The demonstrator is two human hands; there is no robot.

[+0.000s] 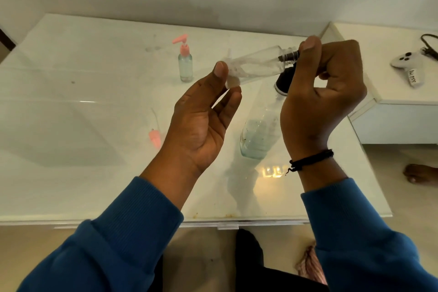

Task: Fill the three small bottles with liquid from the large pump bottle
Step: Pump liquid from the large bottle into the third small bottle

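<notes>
The small bottle (185, 67) on the glossy white table (94, 59) is clear with pale blue-green liquid and a pink pump. A loose pump head (155, 138) is pink too. The large bottle (259, 135) is clear, bluish low down, black-collared. Sleeves (132, 227) are blue, the wrist cord (310, 161) black, the game controller (406, 60) white.

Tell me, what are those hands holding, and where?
A small clear bottle, lying sideways: left hand pinches its base, right hand grips the black cap at its neck.
</notes>
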